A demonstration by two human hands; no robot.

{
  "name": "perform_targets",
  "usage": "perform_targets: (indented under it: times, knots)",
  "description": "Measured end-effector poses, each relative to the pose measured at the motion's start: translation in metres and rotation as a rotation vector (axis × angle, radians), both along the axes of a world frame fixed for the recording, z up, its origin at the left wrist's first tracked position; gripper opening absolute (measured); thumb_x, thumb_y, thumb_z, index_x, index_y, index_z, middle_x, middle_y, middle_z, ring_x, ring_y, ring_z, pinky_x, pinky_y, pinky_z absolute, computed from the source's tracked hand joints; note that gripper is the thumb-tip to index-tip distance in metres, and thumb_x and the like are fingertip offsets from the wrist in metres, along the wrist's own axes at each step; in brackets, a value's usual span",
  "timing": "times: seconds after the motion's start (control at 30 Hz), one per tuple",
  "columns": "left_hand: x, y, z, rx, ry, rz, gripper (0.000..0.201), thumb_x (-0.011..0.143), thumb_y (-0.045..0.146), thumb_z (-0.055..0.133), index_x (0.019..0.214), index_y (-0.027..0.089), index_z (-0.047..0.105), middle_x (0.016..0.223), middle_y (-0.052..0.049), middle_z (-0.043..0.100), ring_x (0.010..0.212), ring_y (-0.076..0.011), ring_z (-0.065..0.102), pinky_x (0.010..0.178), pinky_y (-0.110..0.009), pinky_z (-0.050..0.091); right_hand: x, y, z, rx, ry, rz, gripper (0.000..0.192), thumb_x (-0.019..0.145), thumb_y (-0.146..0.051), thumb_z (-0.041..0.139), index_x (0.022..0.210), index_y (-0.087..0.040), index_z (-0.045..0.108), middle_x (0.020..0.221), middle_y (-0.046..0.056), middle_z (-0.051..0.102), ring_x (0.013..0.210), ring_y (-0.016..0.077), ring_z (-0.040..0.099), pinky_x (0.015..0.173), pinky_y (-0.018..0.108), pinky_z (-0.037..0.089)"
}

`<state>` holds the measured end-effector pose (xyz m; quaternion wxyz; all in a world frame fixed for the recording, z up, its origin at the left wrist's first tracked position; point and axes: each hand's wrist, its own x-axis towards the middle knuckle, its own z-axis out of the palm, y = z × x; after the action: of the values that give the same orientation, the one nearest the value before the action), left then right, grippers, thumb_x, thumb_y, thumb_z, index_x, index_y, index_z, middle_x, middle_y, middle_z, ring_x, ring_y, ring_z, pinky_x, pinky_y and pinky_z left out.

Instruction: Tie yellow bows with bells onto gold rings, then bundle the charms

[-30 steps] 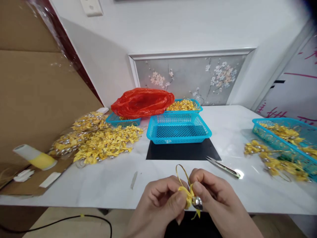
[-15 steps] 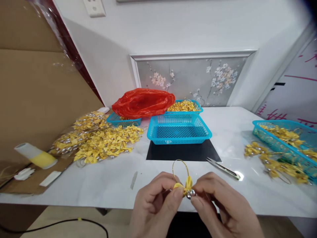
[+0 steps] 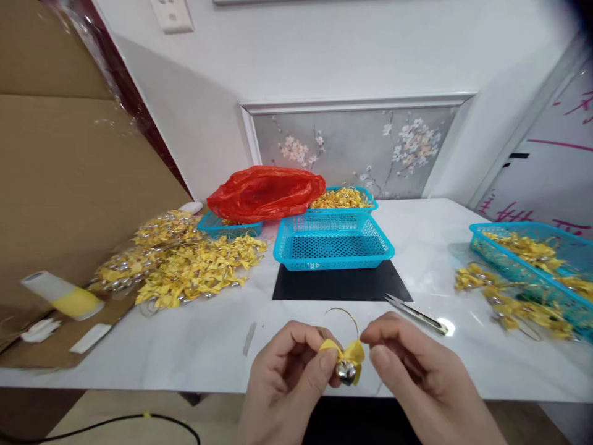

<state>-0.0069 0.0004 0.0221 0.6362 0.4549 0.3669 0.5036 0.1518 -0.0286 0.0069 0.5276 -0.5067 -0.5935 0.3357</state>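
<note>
Marble-patterned white tabletop (image 3: 194, 346) fills the lower half of the view, and both hands work at its near edge. The left hand (image 3: 291, 377) pinches a small yellow ribbon bow (image 3: 348, 355) between thumb and fingers; a silver bell (image 3: 345, 370) hangs at the bow's middle and a thin gold loop (image 3: 343, 316) rises behind it. The right hand (image 3: 412, 371) is closed in a pinch just right of the bow, its fingertips (image 3: 370, 337) touching or almost touching the bow's right wing; which, I cannot tell.

Just beyond the right hand lies a pair of thread snips (image 3: 417, 314) on the bare top. Straight ahead of the hands a black mat (image 3: 343, 287) carries a blue mesh basket (image 3: 333, 244). Behind that basket stands a second blue basket (image 3: 345, 199) heaped with yellow bows, and to its left a red plastic bag (image 3: 266, 193) lies over a third basket (image 3: 229, 225). Far left of the left hand a loose heap of yellow bows (image 3: 185, 266) spreads across the top, next to a roll (image 3: 62, 295) on flat cardboard (image 3: 69, 185). Far right of the right hand another blue basket (image 3: 532, 253) holds more bows, with a small pile (image 3: 504, 303) beside it.

White wall (image 3: 347, 49) backs the table, with a grey panel painted with blossoms (image 3: 361, 148) and a socket plate (image 3: 171, 13) above.
</note>
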Motion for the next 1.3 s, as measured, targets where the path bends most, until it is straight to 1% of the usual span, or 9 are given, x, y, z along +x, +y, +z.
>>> perform_targets:
  times: [0.17,0.33,0.47,0.57,0.67,0.77,0.97,1.17,1.3]
  knots:
    - [0.002,-0.001,0.001,0.109,0.011,0.054,0.009,0.078,0.02,0.075,0.081,0.023,0.067,0.072,0.003,0.066,0.06,-0.0089,0.059,0.057,-0.016,0.048,-0.005,0.002,0.004,-0.137,0.102,0.095,0.036,0.094,-0.046,0.049,0.072,-0.019,0.058,0.071,0.001,0.055,0.064,0.0132,0.05,0.057,0.024,0.039]
    - [-0.005,0.004,0.001,0.236,0.148,-0.073,0.01,0.082,0.019,0.07,0.075,0.021,0.077,0.072,0.0,0.067,0.066,-0.0108,0.06,0.063,-0.016,0.049,-0.004,0.001,0.007,-0.085,0.157,0.084,0.034,0.094,-0.043,0.05,0.072,-0.019,0.06,0.069,0.0,0.053,0.062,0.0117,0.048,0.056,0.022,0.038]
    - [-0.005,0.004,0.001,-0.007,0.004,-0.042,0.003,0.075,0.025,0.078,0.075,0.021,0.078,0.073,0.0,0.07,0.063,-0.0089,0.061,0.06,-0.014,0.051,-0.002,0.001,0.004,-0.033,0.194,0.067,0.024,0.096,-0.038,0.048,0.089,-0.023,0.065,0.076,0.001,0.054,0.058,0.01,0.046,0.048,0.02,0.036]
    - [-0.003,0.003,0.004,-0.189,-0.107,-0.005,0.014,0.065,0.029,0.085,0.073,0.02,0.078,0.073,-0.002,0.072,0.064,-0.0102,0.064,0.061,-0.016,0.054,0.0,0.002,-0.002,0.005,0.192,0.13,0.019,0.099,-0.031,0.045,0.104,-0.028,0.064,0.085,0.0,0.056,0.055,0.0081,0.049,0.046,0.018,0.04]
    - [0.0,0.003,0.007,-0.216,-0.157,0.047,0.026,0.055,0.03,0.091,0.073,0.018,0.078,0.074,-0.002,0.072,0.066,-0.0115,0.065,0.062,-0.017,0.056,0.002,0.003,-0.008,0.093,0.117,0.174,0.026,0.101,-0.024,0.039,0.117,-0.034,0.057,0.092,-0.001,0.058,0.055,0.0059,0.053,0.052,0.017,0.047]
    - [0.003,0.003,0.009,-0.164,-0.175,0.058,0.034,0.047,0.025,0.095,0.075,0.018,0.077,0.069,-0.001,0.071,0.061,-0.0083,0.063,0.059,-0.012,0.053,0.002,0.002,-0.013,0.164,0.102,0.1,0.034,0.102,-0.021,0.035,0.129,-0.038,0.045,0.09,-0.003,0.059,0.054,0.0046,0.055,0.053,0.015,0.048]
    - [0.005,0.006,0.011,-0.242,-0.154,0.156,0.027,0.05,0.019,0.093,0.07,0.016,0.076,0.073,0.0,0.072,0.059,-0.0075,0.066,0.055,-0.011,0.055,-0.002,0.003,-0.012,0.18,-0.016,0.077,0.02,0.1,-0.016,0.039,0.09,-0.023,0.055,0.069,-0.005,0.06,0.059,0.0062,0.056,0.058,0.015,0.046]
    - [-0.01,0.013,0.002,-0.408,-0.34,-0.043,0.015,0.071,0.008,0.08,0.084,0.017,0.079,0.082,-0.005,0.078,0.071,-0.0113,0.073,0.068,-0.012,0.058,-0.009,0.011,-0.007,0.37,-0.068,-0.094,0.017,0.094,-0.01,0.05,0.085,-0.019,0.062,0.078,0.001,0.052,0.068,0.0088,0.052,0.057,0.018,0.042]
    - [-0.022,0.018,-0.006,-0.481,-0.517,-0.226,0.026,0.087,0.0,0.059,0.098,0.015,0.077,0.098,-0.011,0.078,0.089,-0.0137,0.073,0.079,-0.014,0.057,-0.013,0.014,0.001,0.47,-0.065,-0.146,0.018,0.091,-0.004,0.053,0.09,-0.017,0.065,0.077,0.001,0.049,0.067,0.0086,0.049,0.057,0.018,0.042]
